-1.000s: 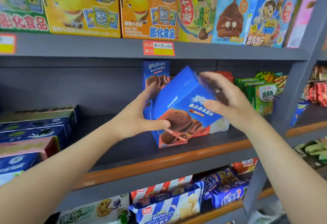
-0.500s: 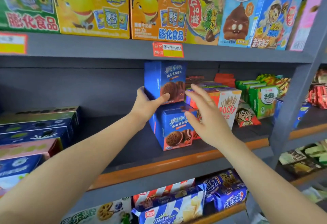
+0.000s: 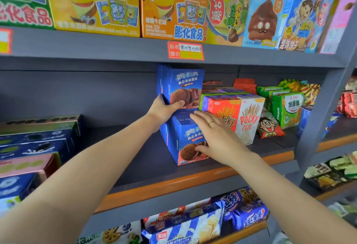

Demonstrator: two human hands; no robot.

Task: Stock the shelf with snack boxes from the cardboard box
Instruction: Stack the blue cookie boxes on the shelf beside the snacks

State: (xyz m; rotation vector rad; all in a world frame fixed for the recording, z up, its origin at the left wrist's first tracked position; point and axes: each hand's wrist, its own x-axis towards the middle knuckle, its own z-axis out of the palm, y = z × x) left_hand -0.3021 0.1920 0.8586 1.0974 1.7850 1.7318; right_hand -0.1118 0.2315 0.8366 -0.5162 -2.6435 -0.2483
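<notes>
Left hand [image 3: 164, 109] grips the upper blue box [image 3: 185, 85]. Right hand [image 3: 218, 137], fingers relaxed, rests flat on and half hides the lower blue box [image 3: 181, 137]. No cardboard box in view.

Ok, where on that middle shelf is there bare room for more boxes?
Bare shelf board runs from the flat stack of boxes at far left to the two stacked blue cookie boxes the hands hold. A narrow strip lies in front of the Pocky boxes. Right of the blue stack it is crowded with Pocky and green packs.

grey shelf [image 3: 135, 158] bearing lower blue cookie box [image 3: 185, 139] under the fingers | Pocky boxes [image 3: 241, 116] standing just right of fingertips | snack bag [image 3: 269, 126] lying beyond
</notes>
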